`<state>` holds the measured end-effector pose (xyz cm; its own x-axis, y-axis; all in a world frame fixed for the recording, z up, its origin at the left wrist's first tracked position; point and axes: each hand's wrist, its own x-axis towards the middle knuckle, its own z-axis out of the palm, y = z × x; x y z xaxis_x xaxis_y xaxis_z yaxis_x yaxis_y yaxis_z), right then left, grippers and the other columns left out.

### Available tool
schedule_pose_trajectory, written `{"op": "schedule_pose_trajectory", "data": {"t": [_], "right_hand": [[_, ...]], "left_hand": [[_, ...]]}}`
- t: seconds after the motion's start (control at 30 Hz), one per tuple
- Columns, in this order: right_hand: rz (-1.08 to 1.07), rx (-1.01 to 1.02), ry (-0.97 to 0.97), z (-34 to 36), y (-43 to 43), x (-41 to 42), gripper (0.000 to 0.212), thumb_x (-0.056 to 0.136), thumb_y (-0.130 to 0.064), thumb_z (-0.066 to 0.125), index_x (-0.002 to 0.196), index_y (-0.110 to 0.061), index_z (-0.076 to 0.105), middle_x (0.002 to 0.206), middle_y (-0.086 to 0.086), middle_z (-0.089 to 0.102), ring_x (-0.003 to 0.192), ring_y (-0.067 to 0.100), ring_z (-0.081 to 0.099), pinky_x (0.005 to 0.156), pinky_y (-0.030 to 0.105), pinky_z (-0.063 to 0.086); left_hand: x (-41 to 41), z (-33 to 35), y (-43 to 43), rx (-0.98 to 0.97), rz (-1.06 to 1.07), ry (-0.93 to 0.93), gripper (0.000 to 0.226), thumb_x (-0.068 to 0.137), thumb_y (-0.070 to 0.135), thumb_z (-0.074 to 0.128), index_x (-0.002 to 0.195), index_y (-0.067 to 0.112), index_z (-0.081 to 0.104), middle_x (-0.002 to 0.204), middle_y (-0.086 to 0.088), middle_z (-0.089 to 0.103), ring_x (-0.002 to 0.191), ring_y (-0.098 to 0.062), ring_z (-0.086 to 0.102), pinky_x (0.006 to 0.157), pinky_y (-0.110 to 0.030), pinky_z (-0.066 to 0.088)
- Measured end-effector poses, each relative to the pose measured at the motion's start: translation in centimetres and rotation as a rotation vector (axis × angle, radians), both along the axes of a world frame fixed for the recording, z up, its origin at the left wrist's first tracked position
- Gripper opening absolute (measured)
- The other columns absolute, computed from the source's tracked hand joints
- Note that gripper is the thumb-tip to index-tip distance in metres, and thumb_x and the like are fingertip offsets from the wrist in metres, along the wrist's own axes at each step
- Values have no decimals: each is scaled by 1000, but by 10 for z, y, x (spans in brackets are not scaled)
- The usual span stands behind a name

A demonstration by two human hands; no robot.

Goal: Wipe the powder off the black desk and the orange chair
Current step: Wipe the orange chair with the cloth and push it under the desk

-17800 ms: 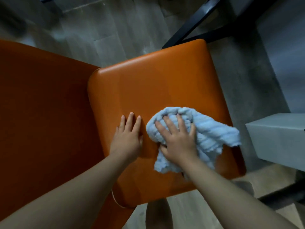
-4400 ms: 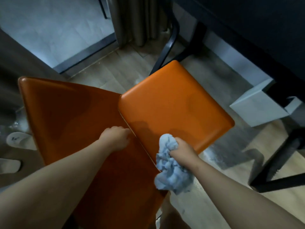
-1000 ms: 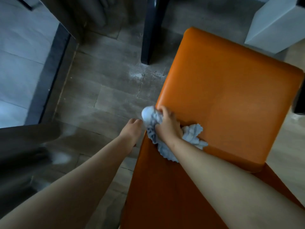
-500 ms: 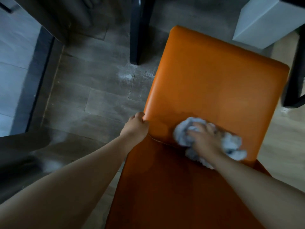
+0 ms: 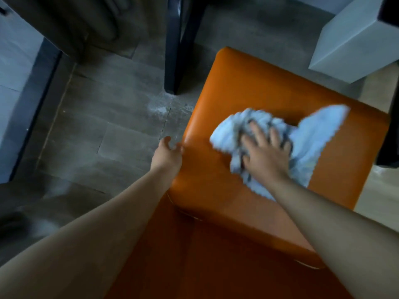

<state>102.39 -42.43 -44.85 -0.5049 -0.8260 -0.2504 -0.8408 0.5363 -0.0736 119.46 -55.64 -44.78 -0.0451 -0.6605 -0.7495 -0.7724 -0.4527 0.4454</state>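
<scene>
The orange chair [image 5: 254,89] fills the middle and right, its seat facing up and its backrest dark at the bottom. My right hand [image 5: 264,155] presses a crumpled light blue cloth [image 5: 311,137] flat on the middle of the seat, fingers spread over it. The cloth is blurred by motion. My left hand [image 5: 167,155] curls around the seat's left edge. A patch of white powder [image 5: 159,106] lies on the floor just left of the seat. The black desk top is out of view.
A black desk leg [image 5: 172,46] stands on the grey wood floor beyond the seat's left corner. A pale grey box [image 5: 354,37] sits at the top right. Another dark leg [image 5: 391,117] runs down the right edge. A dark door frame [image 5: 41,89] crosses the left.
My right hand has slid the cloth from the seat's back edge up to its middle, and the cloth has spread wider. My left hand stays on the seat's left edge.
</scene>
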Motion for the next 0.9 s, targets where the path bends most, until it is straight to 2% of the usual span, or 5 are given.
{"op": "schedule_pose_trajectory", "data": {"t": [0.1, 0.3, 0.53, 0.67, 0.9], "right_hand": [[-382, -158, -41, 16, -55, -3, 49, 78, -26, 59, 127, -28, 56, 149, 7, 37, 124, 45, 38, 91, 55, 32], [761, 327, -393, -1, -105, 116, 40, 92, -27, 49, 131, -33, 51, 140, 6, 44, 128, 34, 38, 97, 46, 31], [248, 575, -774, -23, -186, 19, 16, 89, -34, 44, 83, -26, 55, 83, -11, 56, 79, 11, 59, 67, 23, 41], [183, -7, -20, -15, -197, -49, 35, 79, -45, 51, 111, -30, 54, 137, -3, 38, 131, 32, 27, 100, 44, 28], [-399, 67, -190, -9, -147, -139, 56, 79, -59, 42, 129, -34, 42, 141, 7, 44, 133, 33, 36, 108, 56, 26]], "left_hand": [[5, -3, -16, -1, 277, 18, 41, 98, 25, 38, 138, 12, 42, 134, -14, 52, 117, -33, 53, 100, -38, 43], [35, 10, -47, -303, 891, 81, 37, 95, 13, 35, 126, -6, 46, 129, -28, 51, 117, -40, 50, 99, -46, 41], [23, -1, -11, -141, 390, 46, 42, 97, 27, 43, 139, 18, 40, 137, -5, 50, 124, -24, 48, 106, -36, 37], [9, -1, 7, -103, 70, 99, 51, 96, 30, 46, 145, 24, 32, 147, 0, 39, 132, -22, 41, 108, -38, 35], [-18, 17, 17, -237, -485, 52, 60, 94, 27, 45, 148, 27, 19, 152, 3, 27, 139, -22, 27, 109, -47, 32]]}}
